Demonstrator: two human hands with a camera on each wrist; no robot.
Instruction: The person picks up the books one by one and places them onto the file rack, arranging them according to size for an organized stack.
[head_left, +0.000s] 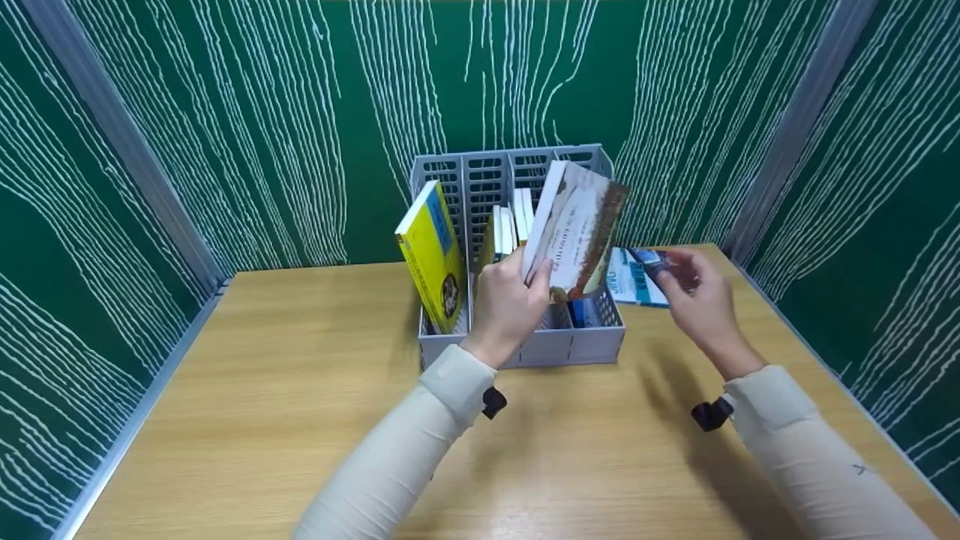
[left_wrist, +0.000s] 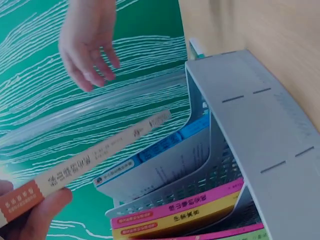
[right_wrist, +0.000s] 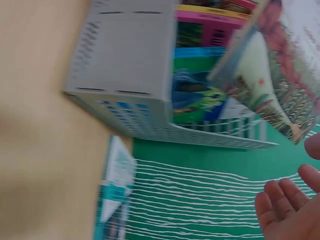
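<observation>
My left hand grips a paperback book with a pale, brown-edged cover, tilted above a grey file organizer. Its cream spine, with an orange-brown end, shows in the left wrist view, the thumb along one side. My right hand hovers to the right of the organizer, fingers loosely bent, holding nothing. Behind it a white and teal book lies at the back of the table. A blue-spined book stands in the organizer's right compartment, beside pink and yellow books.
A yellow book leans in the leftmost compartment and rises above its front. Slotted dividers separate the compartments. Green walls with white streaks enclose the wooden table at the back and sides.
</observation>
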